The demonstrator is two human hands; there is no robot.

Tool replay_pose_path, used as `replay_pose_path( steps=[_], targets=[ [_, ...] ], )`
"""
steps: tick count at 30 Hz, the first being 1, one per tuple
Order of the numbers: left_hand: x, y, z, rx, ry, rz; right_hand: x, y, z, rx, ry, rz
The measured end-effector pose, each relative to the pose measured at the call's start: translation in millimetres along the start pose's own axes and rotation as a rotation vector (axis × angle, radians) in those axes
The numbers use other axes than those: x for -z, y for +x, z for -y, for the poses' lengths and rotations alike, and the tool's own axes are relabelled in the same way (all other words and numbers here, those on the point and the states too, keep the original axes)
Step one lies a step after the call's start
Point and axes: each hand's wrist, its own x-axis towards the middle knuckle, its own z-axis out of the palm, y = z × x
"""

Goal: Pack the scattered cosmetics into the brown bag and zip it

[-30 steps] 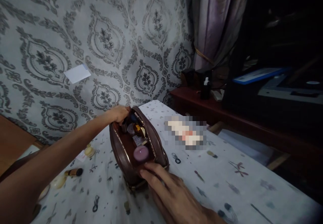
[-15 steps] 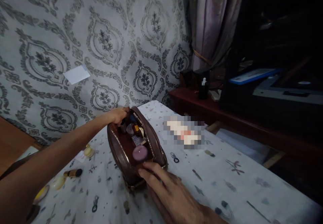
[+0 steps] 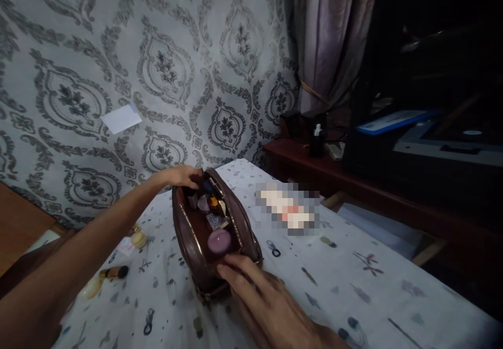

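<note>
A brown zip pouch [image 3: 188,244] stands unzipped on a patterned white tablecloth [image 3: 334,296]. Inside it I see a round purple jar [image 3: 219,241], a glittery case [image 3: 215,220] and several small dark bottles. My left hand [image 3: 179,176] is at the pouch's far end, fingers curled over the rim and reaching into it. My right hand [image 3: 255,291] lies on the pouch's near end, fingers stretched against the rim below the purple jar.
Left of the pouch lie a gold-and-black tube [image 3: 113,272] and small pale round items [image 3: 138,239]. A blurred white package [image 3: 287,208] sits to the right. Behind stand a patterned wall, a curtain [image 3: 330,40] and a dark wooden shelf [image 3: 353,181] with a small bottle.
My left hand has shifted slightly along the pouch's far rim. The pouch and my right hand have stayed in place.
</note>
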Motion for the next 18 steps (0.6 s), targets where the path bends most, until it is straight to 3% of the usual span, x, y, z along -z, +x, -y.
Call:
replay_pose_path(
  steps=[6, 10, 15, 18],
  targets=[
    [-6.4, -25, 16, 0.118, -0.099, -0.475, 4, 1, 0, -0.009, -0.006, 0.0],
    [-25.6, -52, 18, 0.177, -0.22, -0.665, 5, 2, 1, 0.007, 0.015, -0.039],
    [-48.1, -82, 12, 0.253, -0.37, -0.718, 0, 2, -1, 0.017, 0.035, -0.092],
    [-45.5, -81, 8, 0.235, -0.413, -0.703, -2, 2, 0, 0.012, 0.022, -0.126]
  ],
)
